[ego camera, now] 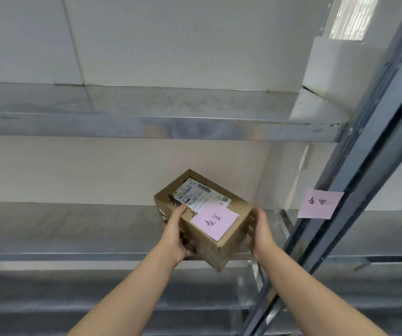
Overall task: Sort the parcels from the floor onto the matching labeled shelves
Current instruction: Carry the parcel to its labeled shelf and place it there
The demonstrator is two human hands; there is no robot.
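Parcel [202, 219] between two hands, in front of a shelf [74, 229].
The left hand [175, 234] holds its left side and the right hand [260, 234] its right. A note [214, 221] lies on top, a second note [320, 204] on the upright [364, 166] to the right.

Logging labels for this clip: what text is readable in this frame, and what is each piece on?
"泰安", handwritten: pink parcel note on top of the cardboard parcel.
"泰" plus a second character I cannot read for sure: pink shelf note on the shelf upright.
"P021", probably: shipping label on the parcel; its remaining print and barcodes are too small to read.
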